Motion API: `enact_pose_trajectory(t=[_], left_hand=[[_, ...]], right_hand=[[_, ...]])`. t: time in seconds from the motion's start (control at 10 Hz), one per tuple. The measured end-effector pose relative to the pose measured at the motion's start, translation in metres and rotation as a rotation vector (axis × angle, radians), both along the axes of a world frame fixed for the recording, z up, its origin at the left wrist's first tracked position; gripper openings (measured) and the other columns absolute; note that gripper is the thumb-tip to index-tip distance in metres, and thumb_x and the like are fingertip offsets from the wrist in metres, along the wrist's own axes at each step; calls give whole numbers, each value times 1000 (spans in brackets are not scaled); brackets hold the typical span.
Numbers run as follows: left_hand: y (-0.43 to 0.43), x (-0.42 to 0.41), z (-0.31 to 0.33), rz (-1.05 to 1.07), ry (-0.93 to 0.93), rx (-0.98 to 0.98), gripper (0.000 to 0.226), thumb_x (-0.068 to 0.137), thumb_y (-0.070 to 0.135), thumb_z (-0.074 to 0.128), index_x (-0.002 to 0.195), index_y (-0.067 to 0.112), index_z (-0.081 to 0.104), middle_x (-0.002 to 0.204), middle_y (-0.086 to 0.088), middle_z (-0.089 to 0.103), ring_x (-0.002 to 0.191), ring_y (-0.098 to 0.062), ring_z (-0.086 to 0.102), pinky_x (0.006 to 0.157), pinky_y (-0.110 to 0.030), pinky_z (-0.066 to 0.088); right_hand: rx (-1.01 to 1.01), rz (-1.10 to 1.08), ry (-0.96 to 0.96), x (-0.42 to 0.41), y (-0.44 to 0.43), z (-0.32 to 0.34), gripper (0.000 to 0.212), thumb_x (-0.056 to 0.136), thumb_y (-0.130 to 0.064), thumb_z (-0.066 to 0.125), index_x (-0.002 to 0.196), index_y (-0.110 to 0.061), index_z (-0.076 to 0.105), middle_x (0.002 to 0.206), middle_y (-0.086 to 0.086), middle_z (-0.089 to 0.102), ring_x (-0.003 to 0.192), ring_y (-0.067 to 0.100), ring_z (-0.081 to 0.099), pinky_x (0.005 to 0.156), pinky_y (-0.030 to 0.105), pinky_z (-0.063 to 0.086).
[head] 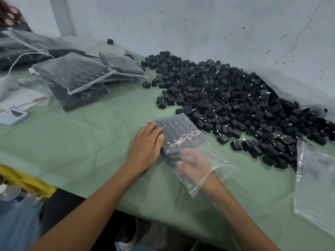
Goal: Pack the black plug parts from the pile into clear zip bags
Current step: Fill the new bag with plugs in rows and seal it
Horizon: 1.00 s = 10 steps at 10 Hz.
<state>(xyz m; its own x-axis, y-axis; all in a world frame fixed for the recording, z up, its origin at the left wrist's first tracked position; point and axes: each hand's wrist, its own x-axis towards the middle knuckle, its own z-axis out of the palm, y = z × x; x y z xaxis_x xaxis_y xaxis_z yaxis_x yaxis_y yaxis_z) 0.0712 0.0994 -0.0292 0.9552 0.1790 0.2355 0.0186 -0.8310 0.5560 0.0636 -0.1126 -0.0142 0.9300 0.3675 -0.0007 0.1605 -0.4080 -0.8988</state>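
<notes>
Clear zip bag by the pile looks limp, slippery — hold its mouth; left hand presses flat-fingered, right hand inside, grip unclear.

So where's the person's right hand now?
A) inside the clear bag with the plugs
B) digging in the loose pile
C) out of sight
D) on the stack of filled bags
A: the right hand shows through the clear bag, wrist at the bag's mouth, behind the packed plugs.
</notes>
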Motion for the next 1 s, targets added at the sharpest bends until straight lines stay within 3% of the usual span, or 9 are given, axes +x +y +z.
enact_pose_trajectory(t=[0.1,0.2,0.3,0.4,0.5,0.7,0.9,1.0], left_hand=[[0,-1,-1,-9,12,13,49,108,47,29,153,31,40,166,7,23,155,-14,11,123,-41,18],[0,-1,0,-16,30,31,52,106,51,28,153,32,37,167,8,20,155,-13,8,123,-42,16],[-1,-1,-1,-14,33,78,53,105,54,26,154,34,34,167,7,18,155,-15,7,123,-41,15],[-1,-1,-3,-6,27,82,53,104,55,26,153,35,34,167,7,19,155,-15,8,123,-42,16],[1,1,-4,-8,43,50,55,103,59,22,153,37,32,167,10,17,155,-13,6,122,-43,16],[2,5,-4,-20,137,53,83,83,88,16,153,45,22,167,16,8,154,-6,-2,122,-46,12],[-2,4,-1,10,127,53,99,71,99,10,153,45,23,167,14,11,154,-12,3,123,-47,12],[4,3,3,-33,137,-29,99,70,99,25,153,45,26,168,13,10,155,-10,3,123,-47,11]], right_hand=[[-100,-45,16,2,9,-5,24,82,-26,79,100,-33,65,107,-5,69,101,9,67,91,32,55],[-195,-2,-30,1,21,-13,19,85,-32,77,101,-31,65,101,-11,71,96,4,66,89,23,53],[-107,16,-32,-2,7,-5,20,86,-29,76,97,-41,66,92,-24,71,91,-8,65,84,13,52],[-102,76,12,0,-1,-2,21,92,-23,69,102,-41,64,103,-22,66,100,-3,62,96,16,48],[-134,89,29,-1,1,1,20,94,-27,65,104,-45,64,101,-25,64,96,-10,58,94,10,45],[-161,87,40,3,0,-3,22,93,-36,65,114,-32,71,90,-32,63,83,-29,52,81,-3,39],[-159,123,67,6,-2,-7,27,94,-36,64,119,-28,70,93,-33,61,83,-32,49,80,-5,37],[-151,113,55,6,-1,-10,23,93,-34,66,116,-32,70,93,-33,60,82,-33,48,81,-5,37]])
